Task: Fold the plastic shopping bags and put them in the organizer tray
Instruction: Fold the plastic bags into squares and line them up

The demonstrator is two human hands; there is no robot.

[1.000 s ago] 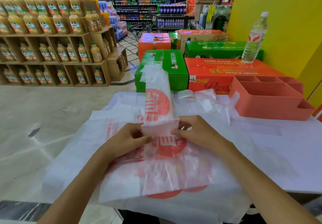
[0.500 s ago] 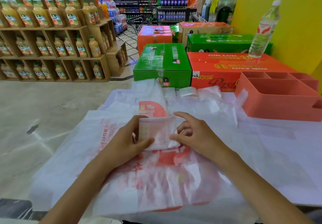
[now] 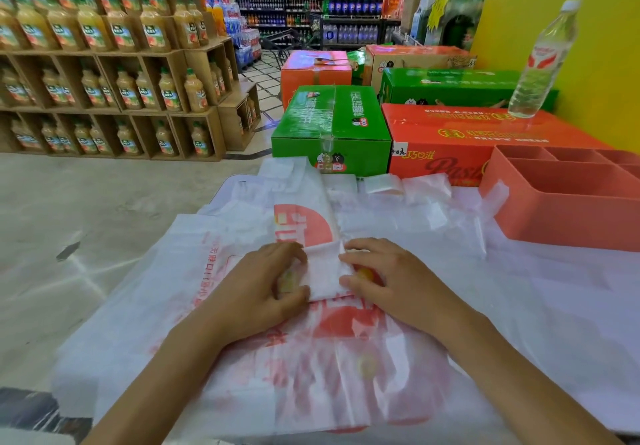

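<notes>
A white plastic shopping bag with red print is folded into a narrow strip (image 3: 304,222) that runs away from me; its near end is turned over into a small flat packet (image 3: 325,271). My left hand (image 3: 266,285) grips the packet's left side, thumb under and fingers on top. My right hand (image 3: 384,278) pinches its right edge. Several more unfolded white-and-red bags (image 3: 242,358) lie spread beneath. The coral organizer tray (image 3: 561,212) with several compartments stands at the right rear of the table; what I see of its compartments holds nothing.
Green (image 3: 332,132) and orange (image 3: 467,139) cartons stand just behind the table. A clear water bottle (image 3: 540,63) is upright on the orange one. Thin clear bags (image 3: 415,188) lie by the tray. Juice shelves (image 3: 104,63) line the left; a yellow wall is at right.
The strip stood up in the air a second ago; it now lies flat. Both hands have rolled the folded end forward and down onto the pile, making the packet thicker.
</notes>
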